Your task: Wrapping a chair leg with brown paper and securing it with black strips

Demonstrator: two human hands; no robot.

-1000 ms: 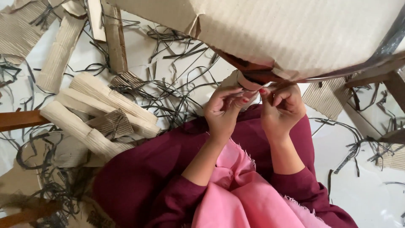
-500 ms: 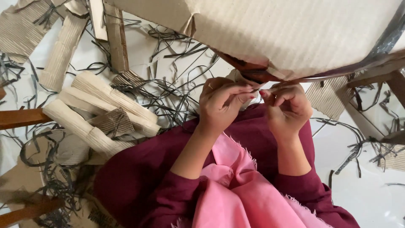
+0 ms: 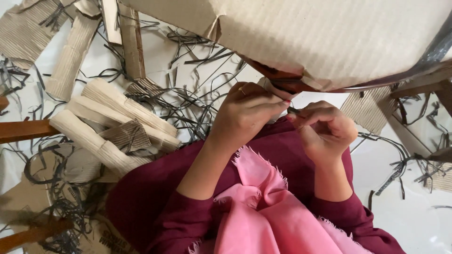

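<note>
Cardboard dominates the head view — a large corrugated cardboard panel [image 3: 329,37] hangs across the top, its lower edge bound by a dark strap [image 3: 405,73] that runs up to the right. Just under that edge, at the corner where brown tape and torn paper [image 3: 273,87] show, both hands meet. The left hand [image 3: 247,115] has its fingers closed in a pinch at the corner, thumb pressed to fingertips. The right hand [image 3: 327,129] is curled shut too, pinching a thin dark strip [image 3: 293,110] that sits between the two hands, right against the panel's corner. What exactly the left fingertips hold is too small to tell.

As a judgement, the work looks well under way rather than near its end: the floor [image 3: 405,207] is littered with loose black strips [image 3: 188,101] and stripped cardboard rolls [image 3: 108,124], yet the strap on the panel is still on and the corner still carries tape.

Room is tight above — the panel's edge lies directly over the knuckles. Below, the lap in maroon cloth and a frayed pink cloth [image 3: 263,211] crowd the forearms. To the left the rolls and a wooden bar [image 3: 23,131] sit well apart from the hands; to the right the pale floor is more open, with only scattered strips.
</note>
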